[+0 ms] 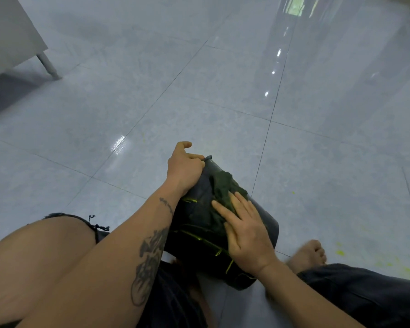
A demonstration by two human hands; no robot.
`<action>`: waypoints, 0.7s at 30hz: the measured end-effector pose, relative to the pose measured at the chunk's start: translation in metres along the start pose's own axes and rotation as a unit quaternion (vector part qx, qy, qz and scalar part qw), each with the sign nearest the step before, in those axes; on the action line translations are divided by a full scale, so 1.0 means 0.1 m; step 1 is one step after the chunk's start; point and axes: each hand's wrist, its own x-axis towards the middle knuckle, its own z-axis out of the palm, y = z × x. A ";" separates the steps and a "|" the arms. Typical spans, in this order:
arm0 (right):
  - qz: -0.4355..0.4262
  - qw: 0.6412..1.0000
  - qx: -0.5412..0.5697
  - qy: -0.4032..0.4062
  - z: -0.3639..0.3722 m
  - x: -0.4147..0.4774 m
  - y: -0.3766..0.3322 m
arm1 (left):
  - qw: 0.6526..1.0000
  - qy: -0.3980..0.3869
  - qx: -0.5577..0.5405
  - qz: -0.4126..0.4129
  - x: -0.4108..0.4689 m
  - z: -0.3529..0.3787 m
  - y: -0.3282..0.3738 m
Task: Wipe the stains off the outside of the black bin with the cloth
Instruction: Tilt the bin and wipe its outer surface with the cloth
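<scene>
The black bin lies tipped on its side on the tiled floor between my legs. Yellow-green streaks mark its near side. My left hand grips the bin's far rim, fingers curled over the edge. A dark green cloth is spread on the bin's upper side. My right hand lies flat on the cloth's near part, fingers spread, pressing it against the bin.
My bare knee is at the lower left and my bare foot rests on the floor right of the bin. Yellow-green spatters dot the tiles at the right. A white cabinet with a metal leg stands at the far left.
</scene>
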 end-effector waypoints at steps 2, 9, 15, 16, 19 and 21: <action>0.034 0.999 0.012 0.009 -0.03 -0.07 0.13 | 0.998 0.016 0.053 0.019 -0.03 0.01 0.04; 0.230 0.967 0.100 0.046 -0.24 0.10 0.46 | 0.973 -0.057 0.204 0.086 -0.22 -0.10 -0.10; 0.288 0.951 0.108 0.002 -0.35 0.19 0.47 | 0.970 -0.093 0.205 0.093 -0.25 -0.21 -0.27; 0.258 0.961 0.101 0.001 -0.33 0.16 0.39 | 0.971 -0.099 0.202 0.083 -0.25 -0.20 -0.25; 0.159 0.983 0.090 -0.014 -0.26 0.08 0.17 | 0.976 -0.111 0.180 0.055 -0.22 -0.17 -0.16; 0.146 0.985 0.094 -0.015 -0.29 0.05 0.15 | 0.977 -0.116 0.172 0.044 -0.17 -0.15 -0.11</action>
